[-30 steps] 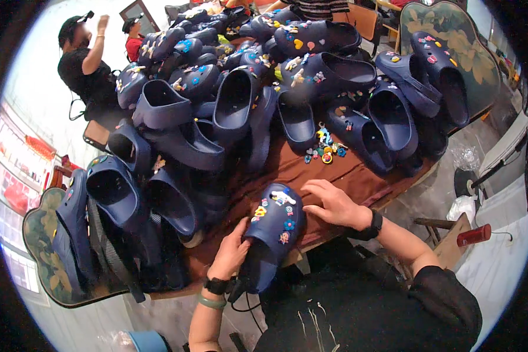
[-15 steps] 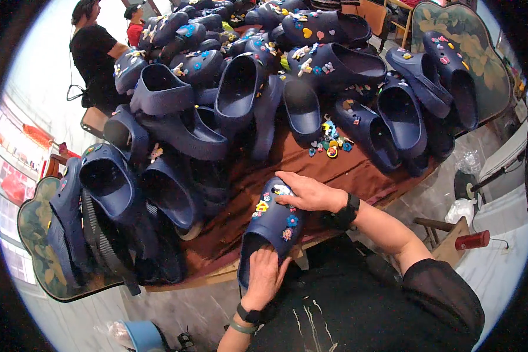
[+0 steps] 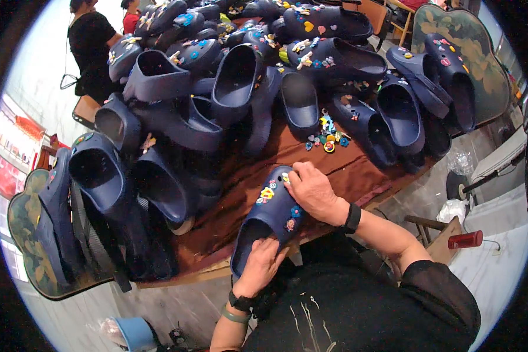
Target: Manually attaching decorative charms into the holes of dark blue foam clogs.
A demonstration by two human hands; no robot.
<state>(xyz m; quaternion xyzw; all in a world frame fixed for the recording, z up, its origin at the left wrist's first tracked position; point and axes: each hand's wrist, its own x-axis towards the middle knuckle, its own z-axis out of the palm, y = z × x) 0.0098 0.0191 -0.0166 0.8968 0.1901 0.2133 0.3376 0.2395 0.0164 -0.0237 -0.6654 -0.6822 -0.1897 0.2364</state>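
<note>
1. Clog (image 3: 277,212) is held at the near edge of the brown cloth (image 3: 358,182), toe far and slightly right, opening near; turned so, both ends probably suit our two hands.
2. Our left hand (image 3: 260,267) reaches into the opening, fingers close together, tips hidden; whether they press or pinch anything, we cannot tell. It seems to brace the upper from within.
3. Our right hand (image 3: 315,193) curls over the toe, fingers bent and bunched beside the white charm (image 3: 286,177), perhaps to steady that end; we cannot confirm a pinch.
4. The yellow charm (image 3: 267,194) shows on the upper, uncovered by this grip.
5. Loose charms (image 3: 328,141) lie farther off, slightly right, perhaps for easy reach.
6. Other clogs (image 3: 352,61) crowd the far, left and right sides, likely heaped to save room.
</note>
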